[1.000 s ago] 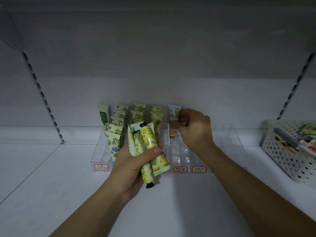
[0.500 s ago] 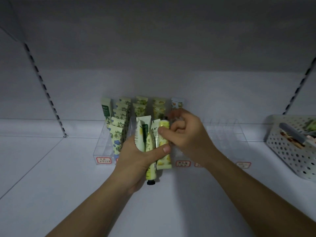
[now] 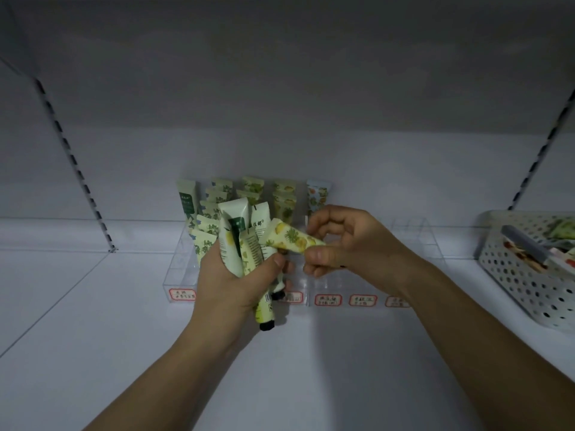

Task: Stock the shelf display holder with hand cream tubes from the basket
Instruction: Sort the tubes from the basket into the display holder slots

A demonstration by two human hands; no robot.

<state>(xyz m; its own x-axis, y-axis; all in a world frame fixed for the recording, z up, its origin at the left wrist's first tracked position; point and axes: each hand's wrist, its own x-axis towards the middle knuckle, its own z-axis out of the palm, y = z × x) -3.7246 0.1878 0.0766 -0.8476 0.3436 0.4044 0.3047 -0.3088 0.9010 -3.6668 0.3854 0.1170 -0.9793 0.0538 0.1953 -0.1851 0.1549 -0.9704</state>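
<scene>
Right hand (image 3: 351,244) pinches a yellow-print tube (image 3: 292,241) at its cap end, over the display holder's (image 3: 180,269) front edge. Left hand (image 3: 230,281) clenches a bundle of tubes (image 3: 239,244). Tubes look light, soft-walled and slick; grip mid-body, not the crimp. Basket (image 3: 522,284) sits at the shelf's right edge.

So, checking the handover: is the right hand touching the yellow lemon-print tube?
Touching. The head view shows the right hand pinching the yellow lemon-print tube between thumb and fingers.
</scene>
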